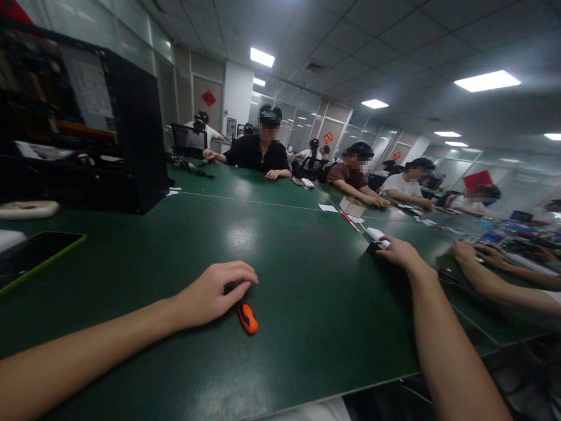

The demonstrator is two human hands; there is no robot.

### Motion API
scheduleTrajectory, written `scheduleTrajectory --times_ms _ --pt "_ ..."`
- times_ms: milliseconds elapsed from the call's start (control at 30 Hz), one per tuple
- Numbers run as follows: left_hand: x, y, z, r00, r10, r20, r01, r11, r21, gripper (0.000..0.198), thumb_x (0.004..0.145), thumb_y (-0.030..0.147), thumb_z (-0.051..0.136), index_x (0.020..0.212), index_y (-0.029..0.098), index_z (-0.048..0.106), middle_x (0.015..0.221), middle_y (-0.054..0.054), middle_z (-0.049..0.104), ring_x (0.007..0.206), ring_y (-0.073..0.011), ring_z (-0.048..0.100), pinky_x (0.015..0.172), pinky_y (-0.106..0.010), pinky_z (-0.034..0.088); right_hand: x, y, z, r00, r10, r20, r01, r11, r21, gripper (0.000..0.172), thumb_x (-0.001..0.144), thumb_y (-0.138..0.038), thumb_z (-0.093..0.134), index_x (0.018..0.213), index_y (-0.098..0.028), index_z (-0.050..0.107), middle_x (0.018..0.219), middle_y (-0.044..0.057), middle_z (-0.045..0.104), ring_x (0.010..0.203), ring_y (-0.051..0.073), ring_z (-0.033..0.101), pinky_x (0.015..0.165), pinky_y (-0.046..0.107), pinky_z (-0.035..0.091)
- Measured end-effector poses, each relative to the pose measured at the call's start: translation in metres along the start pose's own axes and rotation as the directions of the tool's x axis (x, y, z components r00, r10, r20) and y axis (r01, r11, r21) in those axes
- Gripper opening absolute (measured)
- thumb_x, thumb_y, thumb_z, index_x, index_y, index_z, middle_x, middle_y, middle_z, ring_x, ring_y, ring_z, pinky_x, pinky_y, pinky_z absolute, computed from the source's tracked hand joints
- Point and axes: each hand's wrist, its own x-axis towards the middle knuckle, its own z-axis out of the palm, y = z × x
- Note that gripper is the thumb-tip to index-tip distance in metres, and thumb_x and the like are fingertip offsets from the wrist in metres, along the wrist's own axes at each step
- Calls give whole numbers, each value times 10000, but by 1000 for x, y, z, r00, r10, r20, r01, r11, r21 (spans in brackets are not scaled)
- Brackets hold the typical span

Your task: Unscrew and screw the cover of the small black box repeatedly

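Note:
My left hand point(214, 292) rests on the green table point(280, 245) with its fingers curled over the black end of an orange-handled tool point(246, 316), which lies flat on the surface. My right hand point(398, 251) reaches out to the right and is closed over a small black and white object point(376, 241) at the table's far right part. What that object is I cannot make out. Both forearms stretch across the table from the near edge.
A phone in a green case point(35, 254) lies at the left, beside a black rack point(83, 123) of parts. Another person's hands point(477, 254) work close on the right. Several people sit along the far side with papers and a small box point(352, 206).

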Motion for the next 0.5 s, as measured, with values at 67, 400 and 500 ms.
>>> scheduleTrajectory --times_ms 67,400,500 --pt "0 0 0 1000 3 4 -3 1000 3 219 992 206 515 1089 195 710 1159 -69 710 1062 -191 674 966 -295 516 2 0 -4 998 -53 44 54 998 -22 390 963 -372 629 1292 -165 590 1250 96 634 1072 221 647 918 442 561" --pt "-1 0 0 1000 22 10 -22 1000 -1 223 980 198 525 1095 204 715 1150 -66 714 1039 -192 681 935 -285 532 5 -6 -11 979 -182 93 187 981 -56 367 966 -359 626 1279 -170 597 1261 96 624 1078 220 640 913 437 564" --pt "0 3 0 998 47 45 -46 999 -12 221 981 188 517 1094 194 707 1129 -73 710 995 -185 687 892 -275 540 1 -7 -10 977 -201 70 204 978 -41 362 965 -356 627 1276 -172 599 1267 96 622 1088 223 636 925 443 559"
